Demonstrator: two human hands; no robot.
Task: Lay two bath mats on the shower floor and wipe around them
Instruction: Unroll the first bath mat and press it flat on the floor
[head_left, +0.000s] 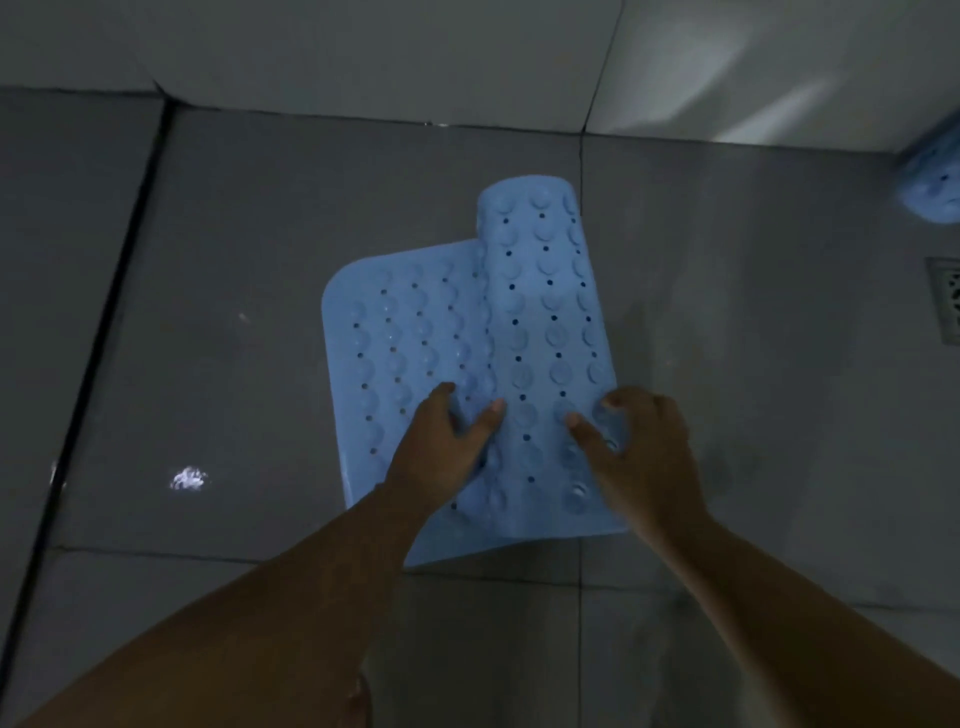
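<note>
Two hands work a half-unrolled blue suction-cup bath mat (415, 332) on the grey shower floor (234, 312). Left hand (447, 447) presses with released fingers; right hand (644, 457) fingers curl, grasping the roll.

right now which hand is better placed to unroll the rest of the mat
Right. The right hand grips the rolled part of the blue mat, while the left hand rests on the part lying flat.

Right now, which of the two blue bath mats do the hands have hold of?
The half-unrolled mat mid-floor, under both hands: left hand, right hand. The other mat sits untouched at the right edge by the wall.
</note>
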